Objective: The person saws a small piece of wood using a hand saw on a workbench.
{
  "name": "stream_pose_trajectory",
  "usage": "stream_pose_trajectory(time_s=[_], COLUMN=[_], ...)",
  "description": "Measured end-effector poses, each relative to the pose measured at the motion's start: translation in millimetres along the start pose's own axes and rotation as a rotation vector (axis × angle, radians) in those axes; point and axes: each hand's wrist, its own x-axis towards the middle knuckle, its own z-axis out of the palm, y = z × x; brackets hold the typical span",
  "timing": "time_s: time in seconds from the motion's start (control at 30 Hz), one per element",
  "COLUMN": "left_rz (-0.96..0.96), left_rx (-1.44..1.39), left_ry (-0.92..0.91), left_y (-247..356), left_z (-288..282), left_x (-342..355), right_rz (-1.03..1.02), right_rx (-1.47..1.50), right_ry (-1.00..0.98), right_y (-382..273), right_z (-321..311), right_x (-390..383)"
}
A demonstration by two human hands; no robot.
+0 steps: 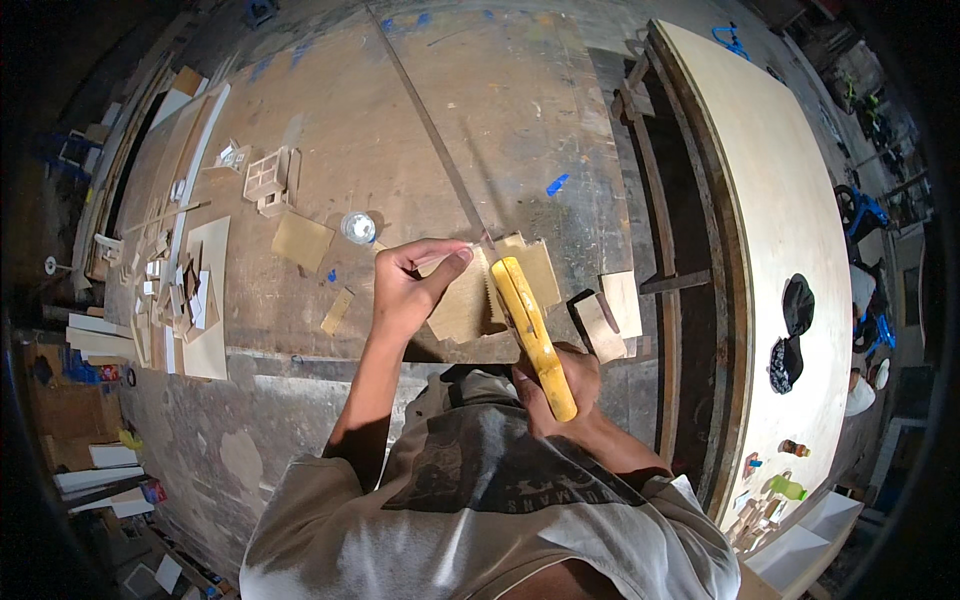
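— Under the left hand, what was there?

— A thin wooden piece with a notched edge, lying flat. The hand was loosely curled, thumb and fingertips pressing down on the near corner of the piece, pinning it rather than gripping it.

— And the right hand?

— Closed around the yellow handle of a hand saw, just right of the left hand, the saw lying across the wooden piece and touching it.

— What did it all rest on?

— A worn, stained workbench in a dim workshop. A pale plywood sheet stood well off to the right of the right hand.

— Anything else close by?

— Two small wood blocks just right of the saw. Beyond the left hand, a clear round lid and a square offcut; farther left, a small wooden frame model and scattered scraps. Nothing blocked either hand.
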Motion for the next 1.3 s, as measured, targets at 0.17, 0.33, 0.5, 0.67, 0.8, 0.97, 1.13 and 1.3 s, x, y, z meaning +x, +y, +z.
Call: stream_pose_trajectory(time_s=[0.17,0.33,0.5,0.67,0.8,0.97,1.13,1.3], left_rz=[-0.026,0.106,0.037,0.017,-0.024,-0.051,-0.065,-0.072], left_rx=[-0.008,-0.005,-0.007,0.065,-0.036,-0.056,-0.078,-0.125], left_ry=[0.005,-0.016,0.002,0.057,0.045,0.12,0.011,-0.017], left_y=[-0.7,-4.8,-16.4,-20.2,-26.9,-27.2,-26.4,-15.4], left_z=[-0.8,-0.8,-5.1,-4.5,-12.7,-26.6,-41.6,-32.3], left_x=[-1.2,-1.0,0.9,3.5,6.2,20.2,27.0,21.8], right_rz=[0.002,-0.031,-0.081,-0.14,-0.062,-0.03,0.031,0.046], right_rx=[-0.005,-0.014,0.046,0.021,0.041,0.058,0.031,-0.017], right_ry=[0.012,-0.003,-0.039,-0.083,-0.105,-0.13,-0.165,-0.06], right_y=[0.2,0.8,6.0,9.1,1.2,-0.2,-2.4,-19.5], right_z=[3.9,6.1,7.9,18.2,18.1,21.0,15.8,2.2], right_x=[0.5,1.0,-5.4,-5.8,-2.0,-11.6,-18.6,-13.3])
